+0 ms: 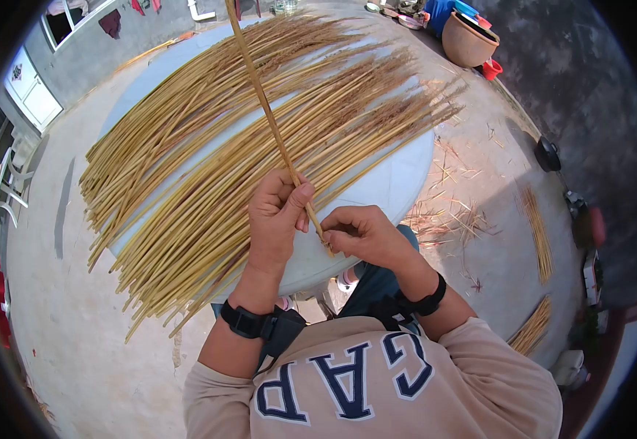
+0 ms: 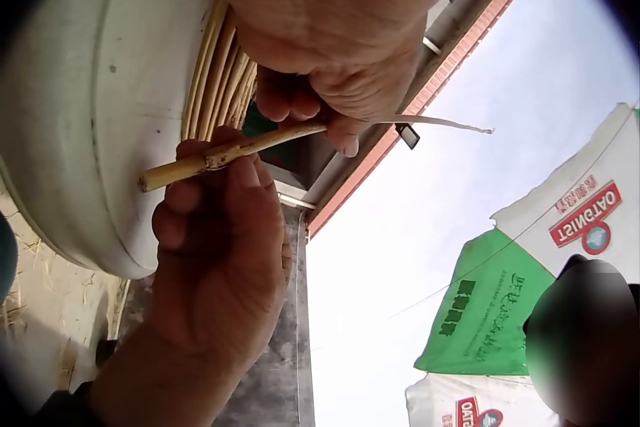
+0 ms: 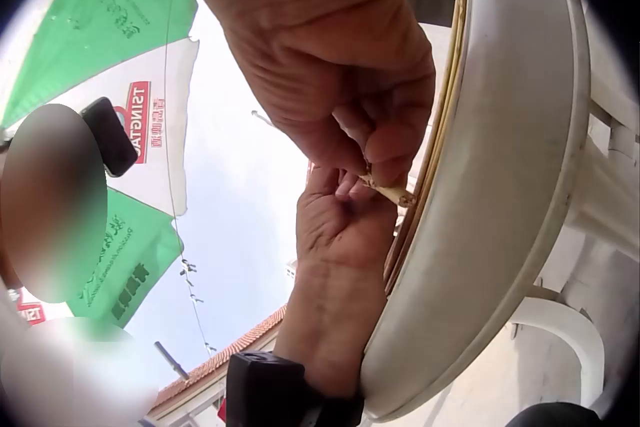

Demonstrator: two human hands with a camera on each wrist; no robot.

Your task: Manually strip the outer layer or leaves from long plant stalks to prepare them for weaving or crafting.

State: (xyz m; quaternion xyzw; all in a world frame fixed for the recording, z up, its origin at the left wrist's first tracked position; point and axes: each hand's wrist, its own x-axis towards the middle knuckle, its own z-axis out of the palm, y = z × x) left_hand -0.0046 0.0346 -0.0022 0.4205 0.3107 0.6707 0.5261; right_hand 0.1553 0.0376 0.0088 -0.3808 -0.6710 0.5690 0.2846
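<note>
A long dried stalk [image 1: 261, 99] slants from the top of the head view down to both hands. My left hand [image 1: 274, 212] grips it a little above its lower end, thumb against fingers. Closer to that end, my right hand [image 1: 366, 235] pinches the stalk with thumb and fingertips. In the left wrist view the stalk's cut end [image 2: 155, 180] pokes out past the right hand [image 2: 225, 272], with a rough joint by the thumb. Beneath the hands, many similar stalks [image 1: 209, 190] with brown feathery tops lie in two broad rows on a pale round table [image 1: 388, 179].
Stalk scraps [image 1: 450, 219] litter the concrete floor right of the table. Two small stalk bundles [image 1: 537, 234] lie farther right. A large clay pot [image 1: 470, 40] stands at the back right, and a white plastic chair [image 1: 9, 186] at the left. A green and white umbrella [image 2: 485, 297] hangs overhead.
</note>
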